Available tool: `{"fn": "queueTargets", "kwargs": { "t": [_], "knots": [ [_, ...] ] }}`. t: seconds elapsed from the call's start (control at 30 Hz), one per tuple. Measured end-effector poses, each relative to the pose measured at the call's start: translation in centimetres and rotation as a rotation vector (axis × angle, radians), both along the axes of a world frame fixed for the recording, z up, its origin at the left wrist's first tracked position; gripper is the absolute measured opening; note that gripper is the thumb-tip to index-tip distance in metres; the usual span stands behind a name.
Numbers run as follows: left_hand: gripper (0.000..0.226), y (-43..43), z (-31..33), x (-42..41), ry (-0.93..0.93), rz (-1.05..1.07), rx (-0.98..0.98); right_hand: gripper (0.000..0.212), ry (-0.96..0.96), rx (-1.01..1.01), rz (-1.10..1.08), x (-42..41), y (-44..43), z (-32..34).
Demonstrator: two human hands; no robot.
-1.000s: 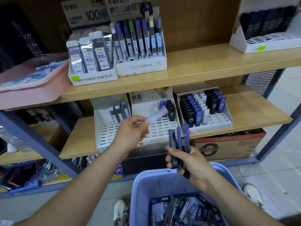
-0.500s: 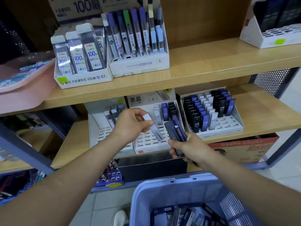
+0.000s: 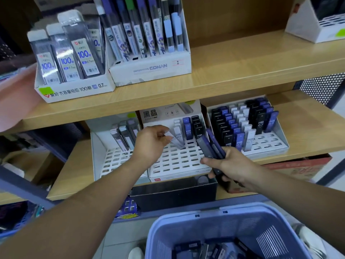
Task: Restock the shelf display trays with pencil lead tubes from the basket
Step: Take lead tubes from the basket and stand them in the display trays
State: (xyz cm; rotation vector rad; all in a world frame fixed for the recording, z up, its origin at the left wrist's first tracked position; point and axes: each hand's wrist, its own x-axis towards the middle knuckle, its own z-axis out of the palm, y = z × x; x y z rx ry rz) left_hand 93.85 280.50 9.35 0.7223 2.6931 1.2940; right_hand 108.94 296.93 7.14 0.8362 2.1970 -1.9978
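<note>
— Two hands up at the lower shelf (image 3: 308, 128), what did each have?

— Left hand (image 3: 151, 143) pinched one white tube (image 3: 174, 140) between thumb and fingertips. The tube was tilted, its lower end down at the slotted grid of the middle tray (image 3: 179, 161). Right hand (image 3: 231, 165) was curled round a bundle of dark and blue tubes (image 3: 211, 144), fanned upward just in front of that tray

— Tube look?

— Slim, flat, rectangular, hard glossy plastic. Print on the pinched one was partly behind the fingers, and white ones standing behind it read HB 0.5

— Tray itself?

— White, stepped, a grid of oblong slots open across the front rows. A few white, blue and black tubes stood upright at the back

— Neighbours?

— Right tray (image 3: 268, 144) was fuller, with black, blue and white tubes in columns, some marked HB 0.7. Left tray (image 3: 115, 161) had a few grey tubes at its back. Wood-grain upper shelf (image 3: 242, 71) carried a Conan box (image 3: 149, 69) of long tubes beside a 100-count lead box (image 3: 74, 92). Pink tray (image 3: 16, 94) sat at the far left edge, cardboard box (image 3: 298, 167) under the lower shelf at right

— Basket?

— Lilac plastic basket (image 3: 233, 221) with slatted walls, bottom of view below the hands, loose dark tubes (image 3: 188, 247) lying inside

— Anything in the way?

— The bundle covered part of the black tubes in the middle tray, and the left hand hid that tray's back left corner
</note>
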Motion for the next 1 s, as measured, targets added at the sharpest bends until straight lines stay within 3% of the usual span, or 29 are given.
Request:
{"fn": "queueTargets", "kwargs": {
  "t": [0.17, 0.4, 0.57, 0.77, 1.0],
  "knots": [
    [0.031, 0.3, -0.3, 0.0, 0.090, -0.082, -0.112, 0.017, -0.007, -0.025, -0.015, 0.0, 0.2, -0.4],
    [0.025, 0.9, -0.1, -0.2, 0.167, -0.094, -0.091, 0.020, -0.023, -0.043, -0.029, 0.2, 0.1, -0.6],
    [0.025, 1.2, -0.4, -0.3, 0.319, -0.173, -0.182, 0.021, -0.024, -0.069, -0.030, 0.3, 0.0, -0.5],
    [0.040, 1.9, -0.4, -0.3, 0.227, -0.153, -0.194, 0.019, -0.052, -0.123, -0.037, 0.4, 0.1, -0.6],
    [0.045, 1.6, -0.6, -0.3, 0.296, -0.206, -0.307, 0.017, -0.057, -0.158, -0.057, 0.7, 0.2, -0.5]
  ]
}}
